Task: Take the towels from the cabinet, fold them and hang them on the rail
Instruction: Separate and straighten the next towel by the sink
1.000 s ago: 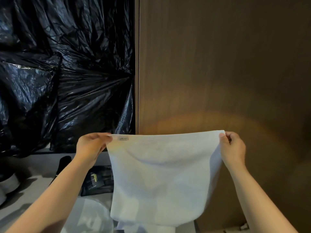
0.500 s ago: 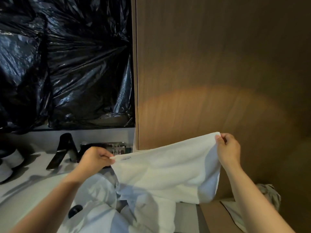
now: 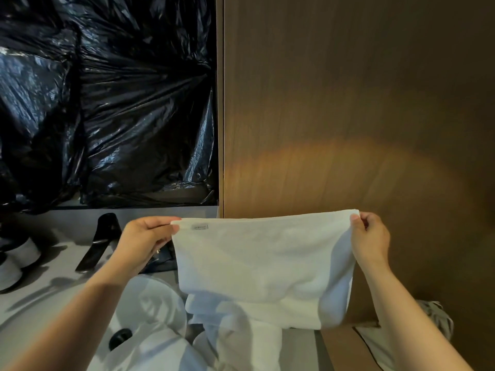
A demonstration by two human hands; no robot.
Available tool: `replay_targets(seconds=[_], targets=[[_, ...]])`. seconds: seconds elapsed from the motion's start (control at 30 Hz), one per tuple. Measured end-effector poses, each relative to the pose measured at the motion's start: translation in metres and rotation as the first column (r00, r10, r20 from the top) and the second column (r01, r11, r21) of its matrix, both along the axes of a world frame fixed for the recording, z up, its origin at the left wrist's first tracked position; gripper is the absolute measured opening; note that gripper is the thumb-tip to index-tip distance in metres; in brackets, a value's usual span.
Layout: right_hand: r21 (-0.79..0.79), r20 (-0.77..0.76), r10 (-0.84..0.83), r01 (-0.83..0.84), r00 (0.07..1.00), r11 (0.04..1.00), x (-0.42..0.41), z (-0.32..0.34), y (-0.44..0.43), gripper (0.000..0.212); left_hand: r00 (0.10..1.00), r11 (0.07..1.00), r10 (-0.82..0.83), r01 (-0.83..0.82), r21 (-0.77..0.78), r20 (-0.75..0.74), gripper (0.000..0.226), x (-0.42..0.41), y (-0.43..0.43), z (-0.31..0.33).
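Both arms out forward, forearms bare. Left hand (image 3: pixel 143 242) pinches the towel's (image 3: pixel 257 263) top left corner, thumb on top; right hand (image 3: pixel 371 241) pinches the top right corner. Hands level, well apart.

Left hand (image 3: pixel 146 241) and right hand (image 3: pixel 371 238) pinch white towel (image 3: pixel 257 263) corners.

A single view, worn on the person's head, faces forward and slightly down. It stands close to the brown wooden panel (image 3: pixel 348 103) filling the far right, with black plastic sheeting (image 3: pixel 107 103) far left. Near and low in the middle, the left hand (image 3: pixel 144 242) and right hand (image 3: pixel 371 242) hold up the white towel (image 3: pixel 257 263) (both forearms enter from the bottom corners).
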State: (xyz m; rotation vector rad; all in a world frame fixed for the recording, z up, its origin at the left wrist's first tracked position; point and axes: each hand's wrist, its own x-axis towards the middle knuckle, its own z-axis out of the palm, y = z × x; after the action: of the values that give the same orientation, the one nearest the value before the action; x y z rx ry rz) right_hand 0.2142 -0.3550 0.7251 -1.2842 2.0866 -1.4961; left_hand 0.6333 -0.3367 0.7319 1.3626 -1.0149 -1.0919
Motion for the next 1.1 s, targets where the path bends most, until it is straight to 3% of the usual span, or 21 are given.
replay_targets(seconds=[0.17,0.5,0.63,0.77,0.83,0.9,1.0,1.1], targets=[[0.025,0.044,-0.011,0.009,0.999,1.000,0.000,-0.007,0.003,0.018,0.993,0.992,0.098,-0.103,-0.067,-0.069,0.017,-0.013,-0.002,0.002],[0.092,0.096,-0.053,0.044,0.994,0.995,-0.001,-0.018,0.002,0.028,0.933,0.967,0.182,-0.112,-0.230,0.312,0.018,-0.025,-0.002,0.002],[0.147,0.057,-0.055,0.047,0.997,0.988,-0.001,-0.021,0.007,0.030,0.953,0.965,0.176,-0.119,-0.232,0.246,0.018,-0.035,-0.001,0.008],[0.218,-0.063,-0.022,0.035,0.998,0.975,0.006,-0.016,0.022,0.044,0.987,0.964,0.049,-0.008,-0.265,0.150,0.025,-0.054,0.016,0.021],[0.142,-0.061,0.077,-0.068,0.995,0.987,0.026,-0.007,0.034,0.046,0.988,0.954,-0.020,0.066,-0.293,0.156,0.027,-0.071,0.026,0.027],[0.051,0.003,0.275,-0.275,0.962,0.960,0.055,0.003,0.048,0.033,0.980,0.940,-0.112,0.158,-0.303,0.162,0.029,-0.089,0.033,0.029],[-0.027,0.134,0.547,-0.549,0.826,0.836,0.098,0.007,0.067,0.019,0.963,0.925,-0.201,0.246,-0.290,0.177,0.034,-0.111,0.041,0.027],[-0.045,0.171,0.655,-0.659,0.736,0.751,0.120,-0.003,0.078,0.023,0.949,0.914,-0.236,0.290,-0.283,0.210,0.045,-0.123,0.048,0.022]])
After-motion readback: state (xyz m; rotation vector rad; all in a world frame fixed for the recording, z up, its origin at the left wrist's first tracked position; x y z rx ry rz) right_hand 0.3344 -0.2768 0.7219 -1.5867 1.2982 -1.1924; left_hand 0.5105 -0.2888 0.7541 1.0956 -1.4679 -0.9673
